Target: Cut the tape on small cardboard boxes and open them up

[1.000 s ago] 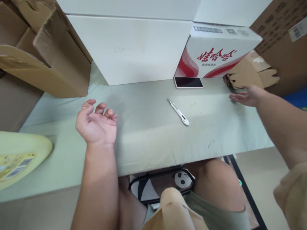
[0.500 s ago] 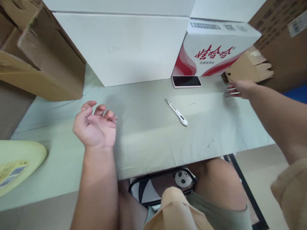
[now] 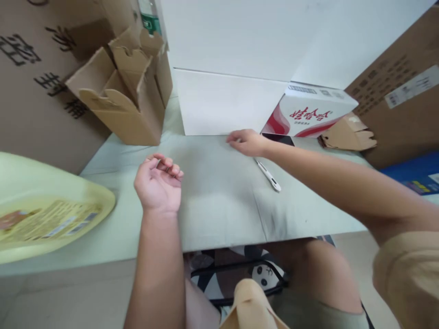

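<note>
My left hand (image 3: 159, 187) rests palm up over the left part of the cloth-covered table (image 3: 219, 205), its fingers loosely curled and apart with nothing in them. In front of the large white box (image 3: 222, 105) is my right hand (image 3: 247, 141), palm down, fingers stretched out toward the left and holding nothing that I can see. Just below that wrist lies a white utility knife (image 3: 268, 175), its tip close to the forearm. A phone (image 3: 283, 138) with a dark screen is partly hidden behind the right forearm.
Open cardboard boxes (image 3: 126, 123) stand at the back left, and a pale yellow bottle (image 3: 68, 214) lies on the left. At the back right are a red-and-white carton (image 3: 310, 112), a flattened cardboard piece (image 3: 350, 135), a large brown box (image 3: 394, 91) and a blue box (image 3: 411, 171).
My right hand has moved left from beside the flattened cardboard piece to the front of the white box. The camera view has shifted left; my left hand stays palm up.
</note>
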Action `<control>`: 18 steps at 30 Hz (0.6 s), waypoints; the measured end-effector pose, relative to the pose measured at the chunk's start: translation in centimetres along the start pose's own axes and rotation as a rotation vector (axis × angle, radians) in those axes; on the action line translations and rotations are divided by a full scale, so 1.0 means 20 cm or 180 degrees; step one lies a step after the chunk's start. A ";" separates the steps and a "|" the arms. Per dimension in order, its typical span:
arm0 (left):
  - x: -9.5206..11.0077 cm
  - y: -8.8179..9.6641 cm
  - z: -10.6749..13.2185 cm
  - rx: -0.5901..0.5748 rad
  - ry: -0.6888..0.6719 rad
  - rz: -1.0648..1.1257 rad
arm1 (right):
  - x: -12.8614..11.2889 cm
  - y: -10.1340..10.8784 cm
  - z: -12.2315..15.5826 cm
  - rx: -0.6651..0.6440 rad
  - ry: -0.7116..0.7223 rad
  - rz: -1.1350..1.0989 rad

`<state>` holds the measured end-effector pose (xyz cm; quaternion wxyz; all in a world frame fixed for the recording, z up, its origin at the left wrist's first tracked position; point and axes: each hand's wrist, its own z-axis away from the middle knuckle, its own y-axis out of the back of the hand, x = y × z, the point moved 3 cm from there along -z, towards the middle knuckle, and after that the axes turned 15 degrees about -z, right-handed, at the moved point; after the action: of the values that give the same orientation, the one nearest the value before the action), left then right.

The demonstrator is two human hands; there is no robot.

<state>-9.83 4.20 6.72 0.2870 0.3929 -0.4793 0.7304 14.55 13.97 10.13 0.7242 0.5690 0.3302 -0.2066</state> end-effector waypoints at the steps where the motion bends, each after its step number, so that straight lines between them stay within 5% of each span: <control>1: 0.01 0.02 -0.01 -0.0015 0.0017 0.0004 | -0.13 -0.11 -0.06 -0.0178 0.0434 0.0004; 5: 0.02 0.08 -0.03 0.0011 0.0158 -0.0010 | -0.62 -0.45 -0.23 -0.0463 0.1759 -0.0322; 9: 0.03 0.11 -0.04 0.0092 0.0135 0.0002 | -0.90 -0.61 -0.34 -0.0340 0.2100 -0.0521; 12: 0.03 0.10 -0.02 0.0044 0.0144 -0.0071 | -0.95 -0.63 -0.41 -0.0139 0.1852 -0.0557; 18: 0.00 0.07 0.00 -0.0014 -0.0102 -0.0541 | -0.85 -0.54 -0.49 0.0012 0.1512 -0.0296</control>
<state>-10.96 3.64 6.05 0.3412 0.4431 -0.4503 0.6960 -6.97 19.11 13.62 0.6149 0.5872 0.5167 -0.1008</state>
